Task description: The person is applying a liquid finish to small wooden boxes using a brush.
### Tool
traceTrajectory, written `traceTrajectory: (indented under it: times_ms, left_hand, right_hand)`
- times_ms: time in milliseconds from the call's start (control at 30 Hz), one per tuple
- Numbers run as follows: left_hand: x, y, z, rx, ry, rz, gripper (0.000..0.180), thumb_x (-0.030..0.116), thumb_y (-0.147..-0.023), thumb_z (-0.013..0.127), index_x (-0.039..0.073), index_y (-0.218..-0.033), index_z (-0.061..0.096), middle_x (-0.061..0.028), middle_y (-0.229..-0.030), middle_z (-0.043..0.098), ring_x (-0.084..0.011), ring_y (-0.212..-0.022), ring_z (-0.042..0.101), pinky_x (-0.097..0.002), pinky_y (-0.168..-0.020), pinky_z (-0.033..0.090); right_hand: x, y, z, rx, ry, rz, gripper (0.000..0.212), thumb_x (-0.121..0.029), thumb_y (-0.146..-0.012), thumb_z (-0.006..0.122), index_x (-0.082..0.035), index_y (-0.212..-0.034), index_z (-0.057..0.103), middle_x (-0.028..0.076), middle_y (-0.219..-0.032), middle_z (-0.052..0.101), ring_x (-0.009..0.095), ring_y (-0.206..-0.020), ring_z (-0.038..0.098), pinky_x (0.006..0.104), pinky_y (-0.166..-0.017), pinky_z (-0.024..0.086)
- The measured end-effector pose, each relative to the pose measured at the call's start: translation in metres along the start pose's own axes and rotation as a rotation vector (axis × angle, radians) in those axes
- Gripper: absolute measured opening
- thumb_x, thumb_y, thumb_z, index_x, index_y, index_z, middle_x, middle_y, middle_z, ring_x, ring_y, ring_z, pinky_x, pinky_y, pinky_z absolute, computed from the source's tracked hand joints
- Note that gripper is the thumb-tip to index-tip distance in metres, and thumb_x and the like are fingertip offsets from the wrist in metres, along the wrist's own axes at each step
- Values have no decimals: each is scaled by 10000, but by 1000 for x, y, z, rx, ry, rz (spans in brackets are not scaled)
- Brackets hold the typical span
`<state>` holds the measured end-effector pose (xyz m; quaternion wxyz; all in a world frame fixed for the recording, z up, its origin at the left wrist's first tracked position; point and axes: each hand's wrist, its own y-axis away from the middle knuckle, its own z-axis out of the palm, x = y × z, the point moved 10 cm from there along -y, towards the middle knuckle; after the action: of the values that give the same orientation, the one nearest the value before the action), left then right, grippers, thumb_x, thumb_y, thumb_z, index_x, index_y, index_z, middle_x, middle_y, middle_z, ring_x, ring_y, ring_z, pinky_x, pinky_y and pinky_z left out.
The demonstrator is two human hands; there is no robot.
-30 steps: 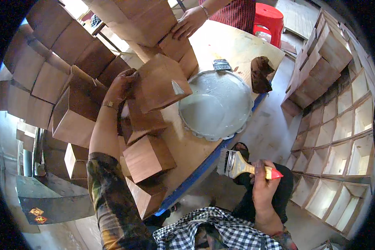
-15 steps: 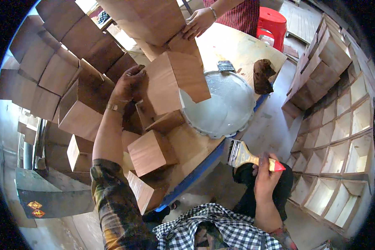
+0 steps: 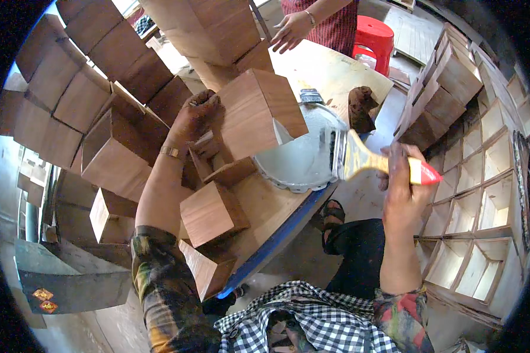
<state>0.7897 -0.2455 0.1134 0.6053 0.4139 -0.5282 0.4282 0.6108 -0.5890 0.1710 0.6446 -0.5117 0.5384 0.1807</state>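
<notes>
My left hand (image 3: 195,116) is closed on the near-left edge of a reddish-brown wooden box (image 3: 250,115), held tilted above the table. A pale flap or wet-looking patch shows at the box's lower right corner. In my right hand (image 3: 403,176) is a wide paintbrush (image 3: 365,160) with a pale yellow, red-tipped handle. Its bristles reach the right side of a round basin (image 3: 271,179) of whitish, glue-like liquid; whether they touch the liquid, I cannot tell. Part of the basin is hidden behind the box. Another brush (image 3: 310,95) lies at the basin's far rim.
Wooden boxes (image 3: 212,215) crowd the table's (image 3: 277,212) left side, beneath tall stacks (image 3: 115,50). A dark brown crumpled cloth (image 3: 362,109) lies right of the basin. Across the table a person's open hand (image 3: 291,30) hovers. Open-fronted boxes (image 3: 477,212) line the right, near a red stool (image 3: 374,41).
My right hand has raised the paintbrush forward to the basin's right side. The held box has shifted slightly right. Across the table, the other person's hand has come off the stacked boxes.
</notes>
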Motion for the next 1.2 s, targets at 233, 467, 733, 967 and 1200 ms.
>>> traceTrajectory:
  times_ms: [233,467,733,967,1200]
  left_hand:
    - [-12,-10,10,34,19,-15,180,162,-806,569,1,-880,534,-21,-745,549,-98,-647,519,-216,-588,424]
    - [-8,-26,19,87,-60,25,215,146,-800,575,-23,-927,541,-45,-831,583,-113,-743,554,-225,-682,451]
    - [-12,-41,26,74,-95,58,205,148,-795,581,-27,-901,566,-47,-848,588,-108,-780,541,-221,-708,433]
    - [-12,-45,34,72,-147,65,191,156,-799,578,-15,-882,590,-45,-841,597,-107,-791,535,-220,-738,415]
    - [-3,-46,48,87,-282,145,216,179,-801,578,-24,-871,603,-51,-842,609,-115,-787,548,-228,-724,428]
  right_hand:
    - [31,-8,6,49,-84,101,185,-174,-841,544,1,-781,547,-16,-621,489,39,-545,418,193,-469,331]
    - [36,-13,11,-32,-54,8,174,-179,-839,544,-11,-795,560,-11,-640,527,55,-577,466,199,-517,382]
    - [30,-11,21,-137,-37,-85,149,-161,-827,551,-16,-791,564,29,-637,553,76,-570,500,219,-519,402]
    - [25,-10,29,-159,-65,-171,118,-119,-804,571,-5,-775,562,55,-630,554,102,-560,517,239,-505,403]
    - [40,-6,26,-136,-208,-62,95,-91,-795,569,0,-771,559,74,-653,560,121,-569,533,250,-509,412]
